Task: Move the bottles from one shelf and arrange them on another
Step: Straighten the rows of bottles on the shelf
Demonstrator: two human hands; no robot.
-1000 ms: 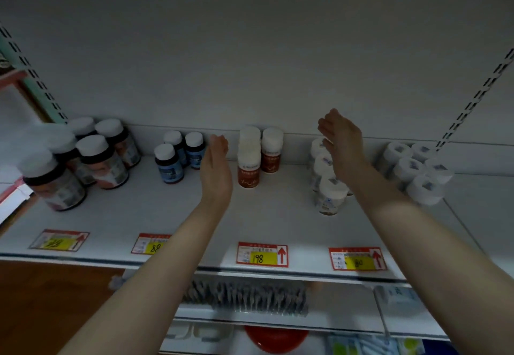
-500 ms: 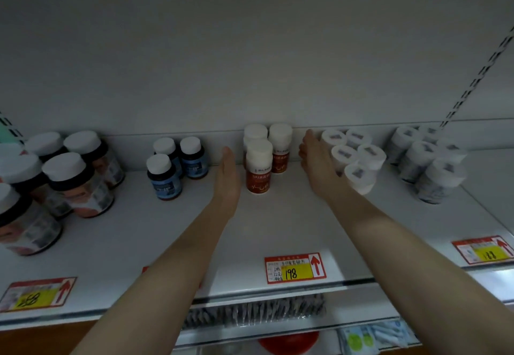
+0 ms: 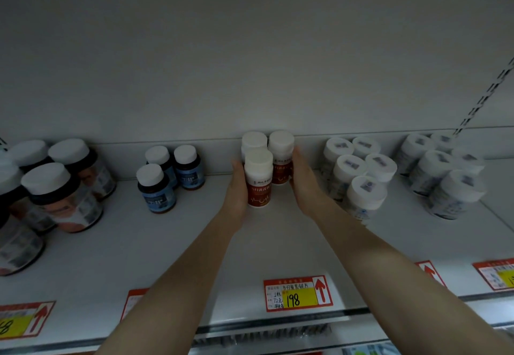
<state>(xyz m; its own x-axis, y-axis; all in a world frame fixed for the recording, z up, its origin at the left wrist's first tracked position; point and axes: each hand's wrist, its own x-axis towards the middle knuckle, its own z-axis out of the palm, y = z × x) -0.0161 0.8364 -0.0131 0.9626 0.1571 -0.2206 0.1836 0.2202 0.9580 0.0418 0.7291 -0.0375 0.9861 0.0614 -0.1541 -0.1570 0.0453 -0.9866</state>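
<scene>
Three red-labelled bottles with white caps stand in a tight cluster at the back middle of the white shelf (image 3: 172, 249). The front bottle (image 3: 258, 179) stands before a left rear one (image 3: 253, 141) and a right rear one (image 3: 281, 157). My left hand (image 3: 237, 187) presses flat against the left side of the front bottle. My right hand (image 3: 304, 185) presses against the right side of the right rear bottle. Both hands squeeze the cluster between them; the bottles still rest on the shelf.
Three blue-labelled dark bottles (image 3: 157, 189) stand left of the cluster, and large dark jars (image 3: 59, 196) fill the far left. White bottles (image 3: 361, 176) crowd close to my right wrist, with more (image 3: 442, 171) at far right. Price tags (image 3: 297, 293) line the front edge.
Both hands moved inward and forward from open air on either side until their palms closed against the red bottle cluster. The camera also came closer to the shelf.
</scene>
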